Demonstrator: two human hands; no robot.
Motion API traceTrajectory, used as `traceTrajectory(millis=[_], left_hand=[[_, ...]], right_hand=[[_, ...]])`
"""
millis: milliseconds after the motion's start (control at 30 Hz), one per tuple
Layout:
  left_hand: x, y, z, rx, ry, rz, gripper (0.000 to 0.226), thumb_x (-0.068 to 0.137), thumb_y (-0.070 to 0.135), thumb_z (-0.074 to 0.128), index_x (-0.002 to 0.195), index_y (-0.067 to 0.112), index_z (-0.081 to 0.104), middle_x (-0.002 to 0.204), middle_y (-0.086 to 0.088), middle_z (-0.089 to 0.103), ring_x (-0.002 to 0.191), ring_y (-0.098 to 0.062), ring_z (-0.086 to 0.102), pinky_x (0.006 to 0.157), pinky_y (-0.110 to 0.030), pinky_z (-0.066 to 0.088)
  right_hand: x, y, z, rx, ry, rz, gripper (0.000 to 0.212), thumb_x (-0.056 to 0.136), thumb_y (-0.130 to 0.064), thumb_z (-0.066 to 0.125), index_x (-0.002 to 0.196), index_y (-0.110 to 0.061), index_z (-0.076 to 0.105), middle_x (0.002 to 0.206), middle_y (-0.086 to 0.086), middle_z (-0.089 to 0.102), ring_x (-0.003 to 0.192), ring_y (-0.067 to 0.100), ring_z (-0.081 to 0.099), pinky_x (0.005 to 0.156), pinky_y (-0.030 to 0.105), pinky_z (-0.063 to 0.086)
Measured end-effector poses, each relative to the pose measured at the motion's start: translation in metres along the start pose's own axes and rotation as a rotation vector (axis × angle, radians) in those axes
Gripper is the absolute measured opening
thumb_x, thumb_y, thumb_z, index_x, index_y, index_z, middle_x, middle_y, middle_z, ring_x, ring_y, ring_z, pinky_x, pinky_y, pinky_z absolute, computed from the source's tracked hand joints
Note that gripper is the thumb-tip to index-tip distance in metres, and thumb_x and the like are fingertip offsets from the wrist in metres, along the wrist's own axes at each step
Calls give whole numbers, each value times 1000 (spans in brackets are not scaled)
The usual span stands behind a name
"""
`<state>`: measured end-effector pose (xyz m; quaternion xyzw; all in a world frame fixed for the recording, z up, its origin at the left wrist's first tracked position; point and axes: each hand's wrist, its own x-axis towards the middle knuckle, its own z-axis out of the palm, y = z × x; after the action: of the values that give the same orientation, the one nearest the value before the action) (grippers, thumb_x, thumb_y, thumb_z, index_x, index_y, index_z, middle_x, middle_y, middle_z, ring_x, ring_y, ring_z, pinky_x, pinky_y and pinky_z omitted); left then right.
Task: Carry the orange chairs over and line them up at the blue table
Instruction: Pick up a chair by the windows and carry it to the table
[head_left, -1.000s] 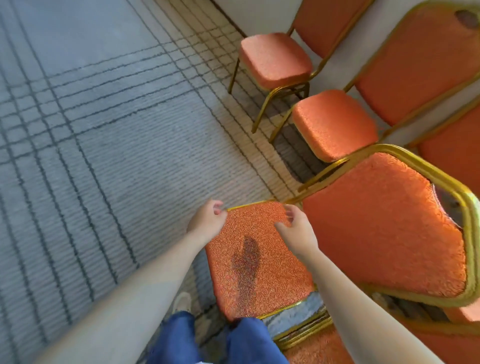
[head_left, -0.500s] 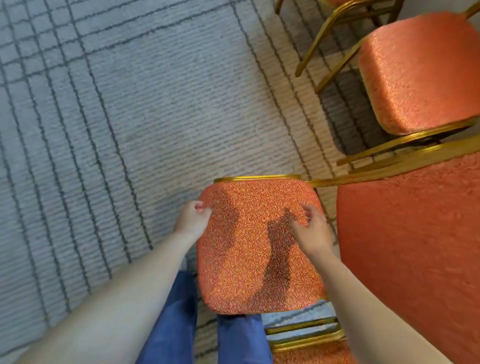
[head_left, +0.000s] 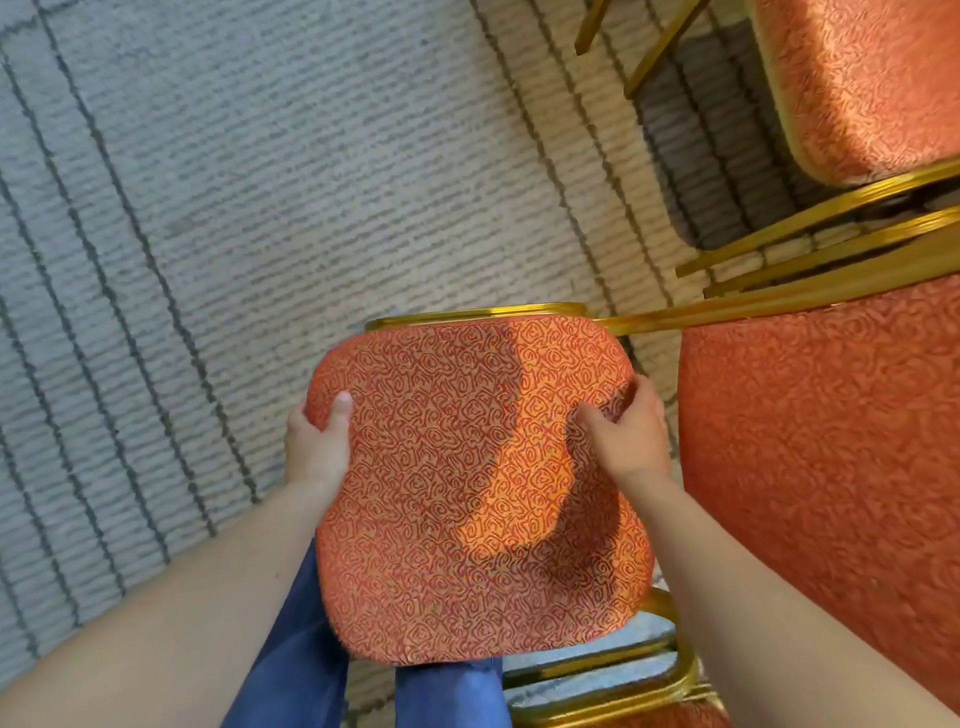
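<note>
Both hands now grip the swirl-patterned orange seat (head_left: 467, 478)

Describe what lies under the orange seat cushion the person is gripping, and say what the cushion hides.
Below the seat cushion, blue trouser legs, gold frame and carpet show. Both hands, left hand, right hand, grip its sides. The chair's legs are hidden.

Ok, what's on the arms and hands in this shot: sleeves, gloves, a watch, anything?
Nothing visible. The left hand and right hand are bare, without gloves, rings or a watch. Both forearms are uncovered as far as the frame shows, so no sleeves appear. Below them are blue trousers.
</note>
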<state>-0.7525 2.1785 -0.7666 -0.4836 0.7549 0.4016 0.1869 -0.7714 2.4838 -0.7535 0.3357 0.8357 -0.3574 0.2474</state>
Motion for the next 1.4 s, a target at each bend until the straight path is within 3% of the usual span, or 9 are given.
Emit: traceTrajectory(millis=[400,533,667,767,867,967,1100,1267,1400], left_hand=[[20,-31,10,-38,122,-33,72,85,73,44,122,14,62,123,-15,63,114,-33,57,95,-36,41],[17,-31,13,-36,127,-52,75,88,69,42,130,9,58,132,-19,57,121,-33,53,101,-35,38],[20,-35,12,-70,134,-71,83,84,74,44,133,7,54,134,-15,56,121,-28,53,93,-28,37],[25,-37,11,-121,81,-91,94,74,84,45,134,12,54,128,-6,58,112,-18,56,93,-27,39],[32,-39,6,-177,-8,-146,113,46,98,51,127,19,57,122,-2,63,105,-19,61,101,-40,45],[39,-44,3,-191,-66,-172,114,39,99,53,125,24,57,118,-3,66,104,-22,64,99,-47,47],[38,-39,-1,-170,-20,-194,123,35,101,51,123,16,60,116,-8,66,103,-26,64,98,-48,49],[20,-22,-10,-132,-68,-163,103,61,90,44,124,10,60,104,-7,63,92,-23,61,86,-34,48],[15,-14,-37,-151,-59,-117,105,64,90,43,132,10,56,120,-11,61,101,-22,58,91,-33,44]], right_hand=[[40,31,-4,307,-202,102,49,78,-30,82,121,-17,62,113,2,67,96,12,63,90,27,49],[42,38,-1,376,-210,116,41,78,-30,81,114,-23,62,104,-5,67,85,-5,60,71,10,48],[46,40,1,387,-256,167,35,78,-35,81,107,-26,63,106,-3,69,91,6,66,83,22,52],[48,41,1,368,-268,178,29,77,-39,81,98,-31,63,104,-5,70,93,9,67,86,27,52],[48,38,-1,363,-290,182,24,77,-42,79,91,-34,62,98,-11,69,89,5,65,75,21,50],[47,37,0,352,-286,187,27,78,-45,78,95,-32,63,95,-12,68,87,4,65,74,20,50],[45,32,-1,324,-273,213,44,75,-48,79,111,-26,65,108,-3,70,94,11,67,92,31,51],[32,20,-6,278,-253,229,55,74,-50,79,119,-19,65,110,1,69,94,15,65,94,32,49],[13,-3,-11,246,-226,212,65,75,-53,77,127,-16,63,110,1,65,98,19,62,89,30,45]])
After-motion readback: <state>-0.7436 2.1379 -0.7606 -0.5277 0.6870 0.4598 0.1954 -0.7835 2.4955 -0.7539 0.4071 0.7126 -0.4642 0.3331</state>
